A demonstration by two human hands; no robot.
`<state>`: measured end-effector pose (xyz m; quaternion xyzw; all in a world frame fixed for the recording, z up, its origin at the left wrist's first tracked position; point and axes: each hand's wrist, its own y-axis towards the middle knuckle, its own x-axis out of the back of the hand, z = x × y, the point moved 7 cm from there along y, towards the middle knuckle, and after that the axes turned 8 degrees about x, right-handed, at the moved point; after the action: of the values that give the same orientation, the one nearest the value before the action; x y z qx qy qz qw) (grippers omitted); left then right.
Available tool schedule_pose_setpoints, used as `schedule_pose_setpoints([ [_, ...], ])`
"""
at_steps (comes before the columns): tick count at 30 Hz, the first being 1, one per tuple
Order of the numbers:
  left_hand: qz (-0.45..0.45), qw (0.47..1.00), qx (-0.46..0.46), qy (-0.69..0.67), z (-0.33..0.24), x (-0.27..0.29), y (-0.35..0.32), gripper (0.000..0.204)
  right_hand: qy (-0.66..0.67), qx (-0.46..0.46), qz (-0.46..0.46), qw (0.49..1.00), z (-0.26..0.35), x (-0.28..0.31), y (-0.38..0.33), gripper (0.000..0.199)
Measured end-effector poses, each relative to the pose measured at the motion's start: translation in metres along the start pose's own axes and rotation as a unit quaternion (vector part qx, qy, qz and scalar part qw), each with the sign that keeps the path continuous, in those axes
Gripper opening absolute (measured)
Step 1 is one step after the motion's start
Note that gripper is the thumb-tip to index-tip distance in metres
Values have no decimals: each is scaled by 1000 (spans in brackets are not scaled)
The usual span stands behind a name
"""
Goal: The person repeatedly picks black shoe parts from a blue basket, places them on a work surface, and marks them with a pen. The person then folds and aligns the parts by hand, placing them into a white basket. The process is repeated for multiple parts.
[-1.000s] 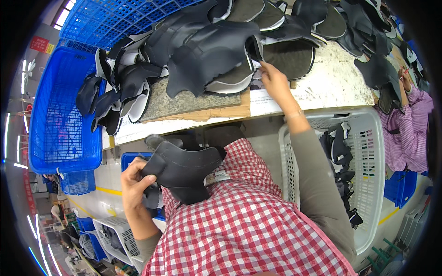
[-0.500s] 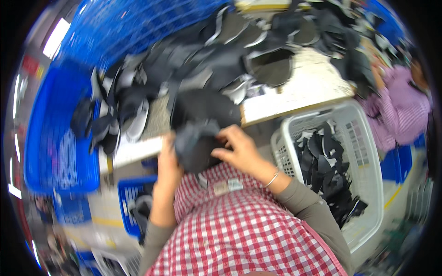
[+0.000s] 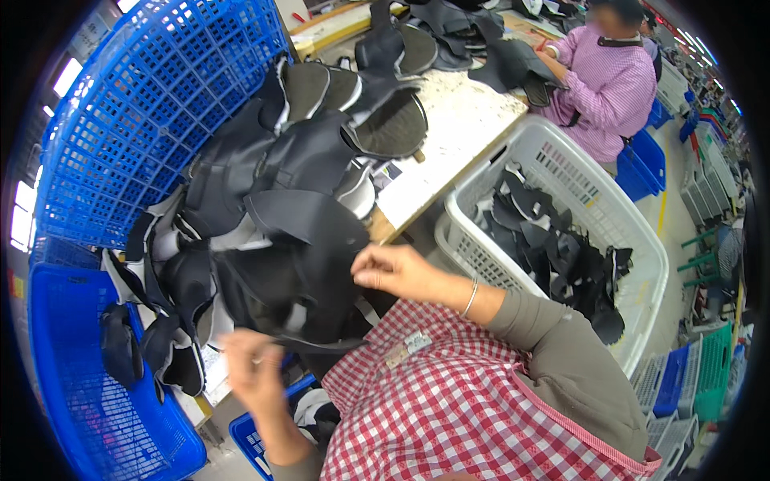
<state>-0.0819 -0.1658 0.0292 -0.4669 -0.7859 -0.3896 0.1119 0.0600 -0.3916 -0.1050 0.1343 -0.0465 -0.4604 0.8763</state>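
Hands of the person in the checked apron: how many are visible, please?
2: left hand, blurred, at lower left of the black piece; right hand near its right edge. Neither is hidden.

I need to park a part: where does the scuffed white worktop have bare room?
The worktop is bare between the heaped, shaped black pieces and the white perforated plastic basket. It is crowded leftward, toward the tall blue lattice plastic crate.

Scuffed white worktable (image 3: 459,104), pale floor (image 3: 675,200) (a yellow line (image 3: 663,212) along it), bright windows (image 3: 68,78), green stools (image 3: 701,260)
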Motion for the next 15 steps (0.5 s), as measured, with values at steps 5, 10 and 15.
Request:
schedule_pose_setpoints([
  [5, 103, 945, 115, -289, 0, -8, 65, 25, 35, -87, 67, 993, 28, -2, -10, 38],
  [10, 66, 954, -11, -293, -47, 7, 76, 35, 87, -75, 45, 992, 58, -7, -34, 50],
  [15, 56, 979, -135, -143, -82, 3, 72, 33, 140, -18, 56, 988, 76, -13, -30, 58],
])
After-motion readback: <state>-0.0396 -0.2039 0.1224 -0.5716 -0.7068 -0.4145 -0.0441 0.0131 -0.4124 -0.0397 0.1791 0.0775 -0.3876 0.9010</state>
